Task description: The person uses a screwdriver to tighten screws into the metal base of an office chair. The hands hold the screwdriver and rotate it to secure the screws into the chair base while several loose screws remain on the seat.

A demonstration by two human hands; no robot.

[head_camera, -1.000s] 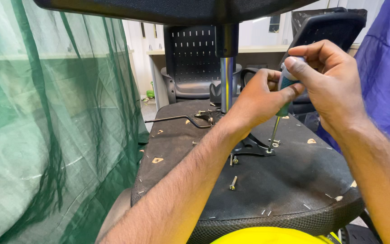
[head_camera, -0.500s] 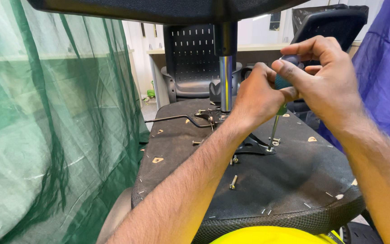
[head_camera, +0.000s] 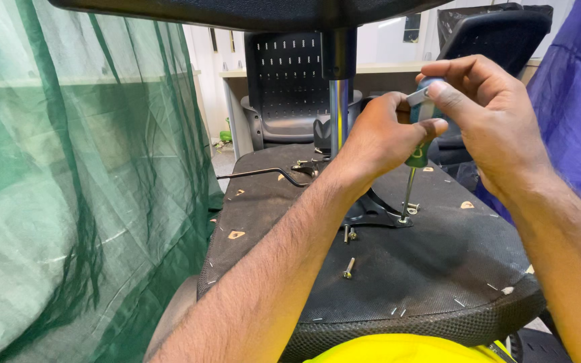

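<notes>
Screwdriver (head_camera: 419,144) upright, tip on mount plate (head_camera: 378,214) of upturned chair seat (head_camera: 438,269).
Left hand (head_camera: 378,138) fingers wrapped on handle; right hand (head_camera: 485,114) fingers pinch its top. Loose screw (head_camera: 349,267) below fingers.

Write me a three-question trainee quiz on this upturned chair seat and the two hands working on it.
1. True or false: both hands grip the screwdriver.
2. Where does the screwdriver tip rest? A) on a screw at the black metal bracket B) on the loose screw near the seat's front edge C) on the bent lever
3. Fill in: to the person's left hangs a ____ mesh curtain.

Key
1. True: the left hand wraps the green handle lower down, the right hand pinches its top.
2. A
3. green
</notes>
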